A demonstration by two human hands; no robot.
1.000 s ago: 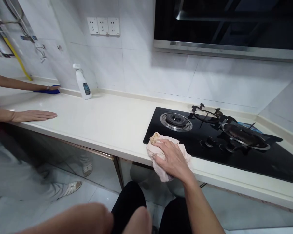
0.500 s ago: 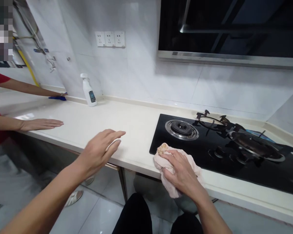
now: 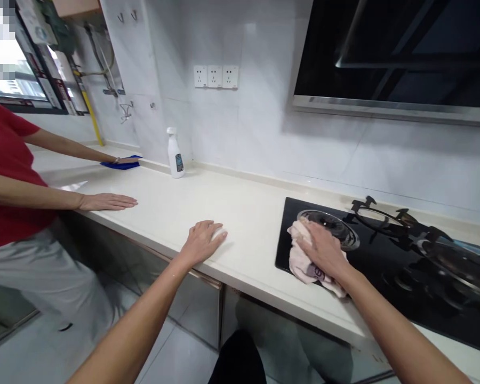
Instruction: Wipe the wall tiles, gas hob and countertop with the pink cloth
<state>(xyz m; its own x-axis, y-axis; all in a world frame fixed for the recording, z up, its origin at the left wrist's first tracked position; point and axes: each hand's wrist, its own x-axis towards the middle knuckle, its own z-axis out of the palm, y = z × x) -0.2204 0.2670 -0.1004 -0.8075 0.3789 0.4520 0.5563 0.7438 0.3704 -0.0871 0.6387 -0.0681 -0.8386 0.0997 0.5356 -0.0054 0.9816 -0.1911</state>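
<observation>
My right hand (image 3: 324,248) presses a crumpled pale pink cloth (image 3: 302,261) onto the near left part of the black gas hob (image 3: 368,277). Beside the cloth lies the left burner (image 3: 346,232), partly covered by my hand; its pan support is off. My left hand (image 3: 203,241) is over the cream countertop (image 3: 248,213) near its front edge, left of the hob. Its fingers are a little apart and hold nothing.
On the left a person in a red top (image 3: 8,176) rests one hand on the counter and presses a blue cloth (image 3: 122,164). A white spray bottle (image 3: 176,154) stands by the wall. Loose pan supports (image 3: 380,218) lie at the hob's back; a range hood (image 3: 396,58) hangs above.
My right hand has carried the cloth from the hob's front left corner farther onto the hob, by the left burner. My left hand has lowered towards the counter. The view has turned left.
</observation>
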